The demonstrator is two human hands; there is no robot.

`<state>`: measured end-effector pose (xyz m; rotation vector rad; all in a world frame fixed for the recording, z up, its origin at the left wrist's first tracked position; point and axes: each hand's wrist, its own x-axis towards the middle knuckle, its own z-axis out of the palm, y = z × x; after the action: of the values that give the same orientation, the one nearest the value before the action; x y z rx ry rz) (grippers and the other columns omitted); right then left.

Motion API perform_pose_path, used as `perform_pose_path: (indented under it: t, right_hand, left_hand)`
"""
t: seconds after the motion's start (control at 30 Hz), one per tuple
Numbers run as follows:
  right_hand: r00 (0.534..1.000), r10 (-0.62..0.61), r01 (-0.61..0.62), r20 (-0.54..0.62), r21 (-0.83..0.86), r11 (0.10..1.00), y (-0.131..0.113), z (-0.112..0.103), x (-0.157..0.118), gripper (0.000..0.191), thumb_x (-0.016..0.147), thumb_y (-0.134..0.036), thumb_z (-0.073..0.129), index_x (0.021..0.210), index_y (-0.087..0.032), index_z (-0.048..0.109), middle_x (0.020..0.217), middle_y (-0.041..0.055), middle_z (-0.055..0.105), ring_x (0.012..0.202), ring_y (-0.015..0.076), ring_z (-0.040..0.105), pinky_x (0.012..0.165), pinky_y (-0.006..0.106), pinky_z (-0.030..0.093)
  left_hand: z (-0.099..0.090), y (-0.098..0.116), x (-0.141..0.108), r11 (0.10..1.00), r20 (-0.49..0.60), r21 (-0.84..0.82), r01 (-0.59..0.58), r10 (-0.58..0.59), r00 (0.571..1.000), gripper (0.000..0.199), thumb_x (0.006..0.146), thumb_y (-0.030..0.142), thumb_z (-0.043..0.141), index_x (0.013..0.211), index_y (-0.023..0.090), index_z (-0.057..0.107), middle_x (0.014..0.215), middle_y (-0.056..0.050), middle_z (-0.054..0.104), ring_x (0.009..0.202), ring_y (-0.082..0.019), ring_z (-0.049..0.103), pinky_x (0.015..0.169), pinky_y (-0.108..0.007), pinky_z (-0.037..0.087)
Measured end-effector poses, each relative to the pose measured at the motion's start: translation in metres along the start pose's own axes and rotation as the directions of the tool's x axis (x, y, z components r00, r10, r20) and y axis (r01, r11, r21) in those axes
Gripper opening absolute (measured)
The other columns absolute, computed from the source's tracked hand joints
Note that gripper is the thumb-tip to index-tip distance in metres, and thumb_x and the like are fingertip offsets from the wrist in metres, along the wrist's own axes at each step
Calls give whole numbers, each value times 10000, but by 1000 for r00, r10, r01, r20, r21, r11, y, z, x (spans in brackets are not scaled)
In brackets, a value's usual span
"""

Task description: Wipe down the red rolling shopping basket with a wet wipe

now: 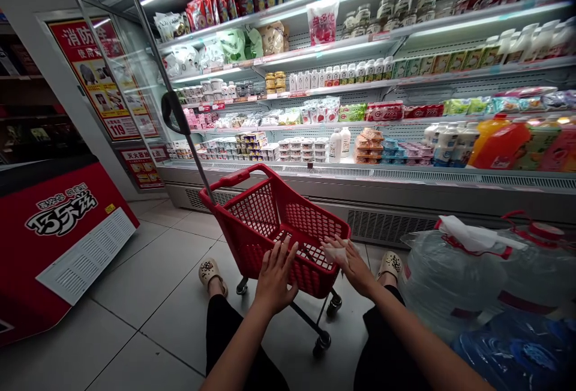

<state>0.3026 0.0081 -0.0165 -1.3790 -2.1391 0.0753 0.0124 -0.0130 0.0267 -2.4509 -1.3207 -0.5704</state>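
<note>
In front of my knees stands a red plastic shopping cart [234,247] on wheels, with a perforated basket. My left hand [275,277] is at the near side of the basket, fingers stretched out and apart, with nothing in it. Whether its palm touches the plastic is hard to tell. At the basket's right corner, my right hand [353,266] has a thin white tissue [336,253] under its fingers, against the rim. The cart's red handle [234,180] is on the far side, towards the cooler. No goods show in the visible part of the basket.
A lit refrigerated display [288,178] with stocked shelves spans the back; its glass door [168,79] stands open at left. A red freezer [67,247] is on the left. Large water bottles [450,277] stand on the floor at right. My feet in beige clogs [211,274] flank the cart.
</note>
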Motion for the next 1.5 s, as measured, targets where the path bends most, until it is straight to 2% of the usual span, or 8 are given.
perform_pose_path:
  t: [0.17,0.4,0.53,0.63,0.73,1.07,1.27,1.5]
  right_hand:
    - [972,210,-215,-101,-38,976,-13,26,15,552,1118,-442,191,1555,-315,505,1598,24,506,1552,283,341,1244,602,317]
    - [968,85,-118,-235,-131,984,-85,40,14,623,1103,-427,298,1693,-292,147,1711,9,298,1577,299,276,1284,551,257]
    - [981,5,-37,-195,-162,986,-64,17,-4,591,1102,-380,312,1667,-446,151,1715,-104,259,1612,298,147,1297,595,193]
    - [962,129,-156,-242,-94,983,-36,10,-17,582,1106,-393,275,1674,-421,150,1722,-69,261,1610,299,158,1272,599,265]
    - [917,238,-260,-320,-27,965,-28,17,-15,611,1107,-414,259,1691,-349,91,1717,-5,296,1601,309,190,1256,619,289]
    - [978,-39,13,-204,-128,992,-134,63,57,686,1076,-307,357,1691,-330,53,1749,-34,176,1617,295,112,1291,554,234]
    - [977,-144,104,-156,-240,965,-84,41,15,653,1091,-294,349,1678,-395,81,1744,-92,162,1615,255,132,1304,484,221]
    - [884,245,-277,-399,-25,961,-32,35,6,657,1103,-397,256,1688,-334,-36,1756,11,162,1610,304,153,1259,603,269]
  left_hand:
    - [13,19,6,1000,-5,-5,23,-23,1000,1078,787,241,639,1698,278,64,1769,-41,102,1608,-357,157,1275,-539,152]
    - [10,26,13,996,-7,-27,-81,81,997,1066,807,259,609,1700,245,25,1765,-29,115,1608,-320,177,1309,-513,73]
    - [-9,-13,18,1000,-61,14,-16,17,998,909,911,314,584,1692,327,119,1765,-21,126,1611,-317,166,1303,-566,44]
    - [-18,-42,19,986,-166,57,156,-145,975,764,942,358,603,1648,340,309,1747,-36,214,1616,-361,107,1285,-636,46]
    - [-17,-52,19,991,-118,74,113,-104,988,622,926,398,636,1530,311,514,1690,-85,349,1588,-382,205,1277,-663,5]
    - [-10,-46,25,996,-66,62,64,-60,996,622,922,408,610,1506,214,524,1685,-154,348,1578,-350,258,1264,-650,-123]
    - [-15,-53,17,996,-60,63,57,-53,997,675,914,445,622,1539,228,486,1686,-122,358,1580,-331,266,1284,-614,-112]
    - [-10,-44,25,995,-56,74,69,-65,996,714,891,490,644,1527,200,498,1688,-129,352,1581,-348,257,1301,-602,-71]
